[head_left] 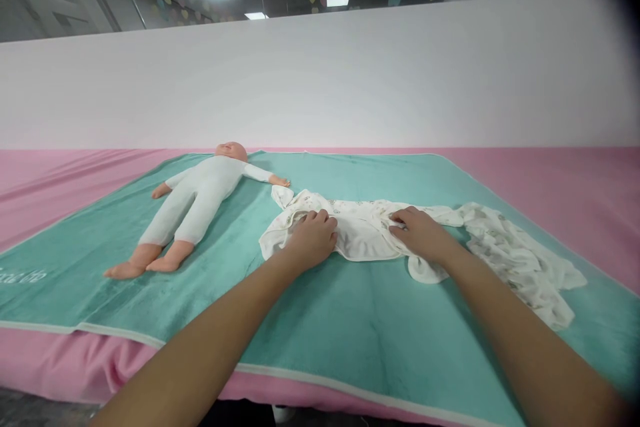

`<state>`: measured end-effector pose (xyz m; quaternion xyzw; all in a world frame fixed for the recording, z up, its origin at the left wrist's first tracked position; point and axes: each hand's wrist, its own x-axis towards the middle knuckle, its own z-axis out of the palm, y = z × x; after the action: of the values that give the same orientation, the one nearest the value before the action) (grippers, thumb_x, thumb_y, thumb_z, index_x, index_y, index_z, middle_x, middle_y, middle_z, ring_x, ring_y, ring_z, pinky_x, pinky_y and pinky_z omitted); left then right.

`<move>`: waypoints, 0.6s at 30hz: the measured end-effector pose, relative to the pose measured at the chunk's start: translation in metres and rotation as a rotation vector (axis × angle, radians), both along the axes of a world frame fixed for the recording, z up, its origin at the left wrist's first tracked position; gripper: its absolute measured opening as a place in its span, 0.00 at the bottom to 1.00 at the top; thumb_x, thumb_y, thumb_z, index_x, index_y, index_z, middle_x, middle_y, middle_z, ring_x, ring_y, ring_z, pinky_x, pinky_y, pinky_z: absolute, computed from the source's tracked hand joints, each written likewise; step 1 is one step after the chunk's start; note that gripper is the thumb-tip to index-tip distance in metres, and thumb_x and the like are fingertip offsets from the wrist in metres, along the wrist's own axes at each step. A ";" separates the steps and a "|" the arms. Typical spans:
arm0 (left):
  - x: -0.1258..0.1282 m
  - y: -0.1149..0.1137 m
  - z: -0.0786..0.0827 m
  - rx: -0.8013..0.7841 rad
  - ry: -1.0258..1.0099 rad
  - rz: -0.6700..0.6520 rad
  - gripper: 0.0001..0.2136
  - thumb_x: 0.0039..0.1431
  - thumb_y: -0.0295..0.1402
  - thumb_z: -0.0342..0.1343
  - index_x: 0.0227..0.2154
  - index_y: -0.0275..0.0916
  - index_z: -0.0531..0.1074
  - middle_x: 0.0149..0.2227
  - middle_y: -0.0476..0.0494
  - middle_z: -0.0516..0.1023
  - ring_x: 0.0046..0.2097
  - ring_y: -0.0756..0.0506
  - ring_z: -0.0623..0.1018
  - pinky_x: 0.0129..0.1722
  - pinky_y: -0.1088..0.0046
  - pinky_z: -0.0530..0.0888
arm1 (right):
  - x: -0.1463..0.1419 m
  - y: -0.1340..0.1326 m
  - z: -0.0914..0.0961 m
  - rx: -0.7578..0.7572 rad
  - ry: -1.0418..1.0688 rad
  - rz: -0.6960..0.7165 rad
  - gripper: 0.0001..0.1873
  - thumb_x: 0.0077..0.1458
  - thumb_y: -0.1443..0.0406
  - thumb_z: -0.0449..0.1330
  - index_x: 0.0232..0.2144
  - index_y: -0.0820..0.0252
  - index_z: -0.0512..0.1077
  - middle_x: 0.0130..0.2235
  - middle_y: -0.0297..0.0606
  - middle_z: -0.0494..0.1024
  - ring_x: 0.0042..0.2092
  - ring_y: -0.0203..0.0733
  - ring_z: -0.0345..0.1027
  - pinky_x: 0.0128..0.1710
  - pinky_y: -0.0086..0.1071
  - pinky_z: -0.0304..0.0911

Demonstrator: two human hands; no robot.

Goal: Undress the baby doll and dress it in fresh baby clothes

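Right of the doll on the green blanket, a white garment is laid mostly flat, its ends left rumpled, and is touched by the curled left hand and the right hand, though whether it is grasped cannot be told.

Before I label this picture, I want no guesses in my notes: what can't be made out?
In the head view:
White garment under the left hand and right hand: covered by them.
Lettering on the teal mat: cut by the left edge.
Garment's printed pattern: too small.
Part of the crumpled cloth: behind the right forearm.
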<state>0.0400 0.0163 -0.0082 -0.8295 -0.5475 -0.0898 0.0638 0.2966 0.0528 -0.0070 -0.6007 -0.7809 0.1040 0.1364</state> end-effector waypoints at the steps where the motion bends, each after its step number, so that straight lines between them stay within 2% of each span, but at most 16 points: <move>1: 0.000 0.000 0.000 -0.005 0.001 0.002 0.11 0.62 0.35 0.40 0.36 0.39 0.66 0.43 0.42 0.67 0.44 0.43 0.68 0.42 0.64 0.66 | 0.000 0.000 0.000 -0.002 0.000 0.002 0.18 0.55 0.57 0.48 0.43 0.57 0.68 0.47 0.42 0.69 0.47 0.48 0.63 0.44 0.36 0.59; 18: 0.000 0.000 0.001 -0.009 -0.005 0.001 0.11 0.62 0.36 0.40 0.37 0.39 0.67 0.43 0.42 0.67 0.44 0.43 0.68 0.41 0.64 0.66 | 0.001 0.000 -0.002 0.005 -0.012 0.012 0.18 0.56 0.56 0.47 0.43 0.56 0.68 0.47 0.42 0.69 0.48 0.48 0.63 0.43 0.36 0.59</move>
<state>0.0398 0.0159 -0.0075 -0.8293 -0.5485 -0.0891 0.0587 0.2976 0.0523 -0.0085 -0.5962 -0.7856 0.0994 0.1326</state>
